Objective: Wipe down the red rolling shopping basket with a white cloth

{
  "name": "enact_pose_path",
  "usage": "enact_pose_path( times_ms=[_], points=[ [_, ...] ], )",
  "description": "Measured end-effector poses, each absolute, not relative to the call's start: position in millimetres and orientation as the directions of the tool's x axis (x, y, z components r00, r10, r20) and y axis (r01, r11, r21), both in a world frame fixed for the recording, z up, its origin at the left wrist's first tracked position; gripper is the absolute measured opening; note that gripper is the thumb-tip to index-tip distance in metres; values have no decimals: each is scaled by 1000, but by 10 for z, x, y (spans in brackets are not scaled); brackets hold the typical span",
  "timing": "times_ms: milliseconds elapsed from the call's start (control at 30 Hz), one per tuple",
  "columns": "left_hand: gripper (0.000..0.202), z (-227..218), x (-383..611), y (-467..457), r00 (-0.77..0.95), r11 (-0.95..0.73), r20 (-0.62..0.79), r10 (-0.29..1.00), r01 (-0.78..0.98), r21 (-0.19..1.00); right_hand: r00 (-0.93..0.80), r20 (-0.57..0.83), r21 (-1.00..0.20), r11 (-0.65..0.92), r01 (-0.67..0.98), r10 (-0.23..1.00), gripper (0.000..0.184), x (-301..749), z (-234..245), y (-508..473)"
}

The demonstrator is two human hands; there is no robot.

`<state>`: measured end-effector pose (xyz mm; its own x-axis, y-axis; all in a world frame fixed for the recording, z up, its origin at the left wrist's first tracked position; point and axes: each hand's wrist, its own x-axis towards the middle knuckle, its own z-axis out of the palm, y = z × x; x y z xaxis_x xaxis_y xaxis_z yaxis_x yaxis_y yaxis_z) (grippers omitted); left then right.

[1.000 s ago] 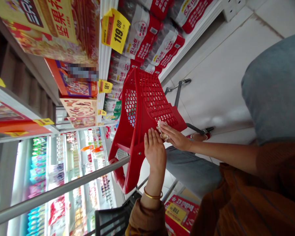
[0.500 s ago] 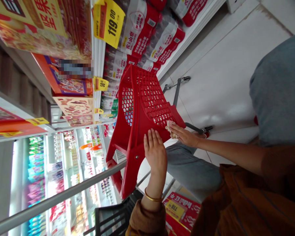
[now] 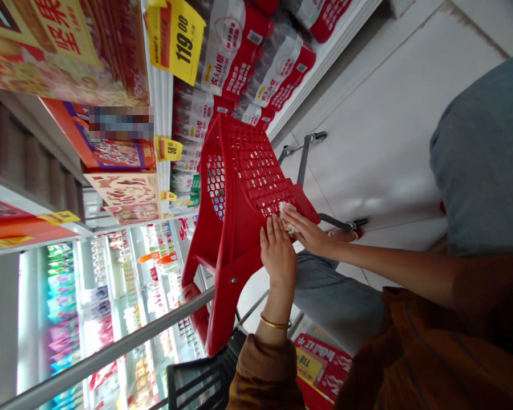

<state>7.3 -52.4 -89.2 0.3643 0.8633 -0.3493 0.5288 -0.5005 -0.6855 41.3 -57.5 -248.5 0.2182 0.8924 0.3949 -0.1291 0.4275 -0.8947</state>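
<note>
A red plastic shopping basket (image 3: 239,171) with perforated walls stands tipped on its cart frame (image 3: 303,159). My left hand (image 3: 277,256), with a gold bangle on the wrist, lies flat against the basket's solid red side, fingers stretched out. My right hand (image 3: 310,233) presses a crumpled whitish cloth (image 3: 285,209) against the perforated wall, just beside my left fingertips. Both arms wear brown sleeves. The whole view is turned sideways.
Packs of bottled water (image 3: 239,51) with red labels fill the shelf behind the basket, under a yellow price tag (image 3: 175,40). A metal bar (image 3: 111,353) crosses in front of lit drink shelves (image 3: 68,319). A black basket (image 3: 196,381) and a red box (image 3: 316,364) lie near my jeans-clad knee (image 3: 483,159).
My left hand has slid along the basket's side toward my right hand. The cloth moved away along the wall, then back beside my left fingertips.
</note>
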Motion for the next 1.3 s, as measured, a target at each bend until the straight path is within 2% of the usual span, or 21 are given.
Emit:
enact_pose_path(
  times_ms=[167, 333, 567, 667, 767, 933, 1133, 1300],
  points=[
    [50, -888, 92, -532, 338, -487, -352, 873, 555, -675, 172, 423, -893, 441, -86, 890, 63, 377, -2749, -604],
    [51, -897, 67, -525, 341, -480, -339, 877, 588, -651, 129, 398, -913, 405, -38, 908, 67, 355, -3030, -658],
    [51, -885, 47, -530, 342, -504, -372, 863, 540, -674, 143, 326, -940, 337, -54, 934, 68, 333, -3264, -698],
    [51, -880, 49, -538, 343, -508, -376, 861, 522, -685, 162, 279, -954, 292, -65, 947, 68, 338, -3193, -691],
    [51, -866, 60, -553, 336, -512, -388, 858, 522, -682, 207, 260, -957, 281, -78, 943, 63, 368, -2903, -647],
    [51, -850, 68, -599, 337, -520, -397, 854, 527, -672, 209, 355, -924, 376, -71, 911, 58, 415, -2558, -605],
    [51, -871, -30, -686, 329, -516, -398, 856, 512, -686, 167, 402, -907, 417, -64, 900, 55, 340, -2966, -759],
    [50, -876, -108, -766, 315, -511, -403, 859, 527, -679, 137, 361, -930, 367, -26, 923, 51, 294, -3169, -875]
  ],
)
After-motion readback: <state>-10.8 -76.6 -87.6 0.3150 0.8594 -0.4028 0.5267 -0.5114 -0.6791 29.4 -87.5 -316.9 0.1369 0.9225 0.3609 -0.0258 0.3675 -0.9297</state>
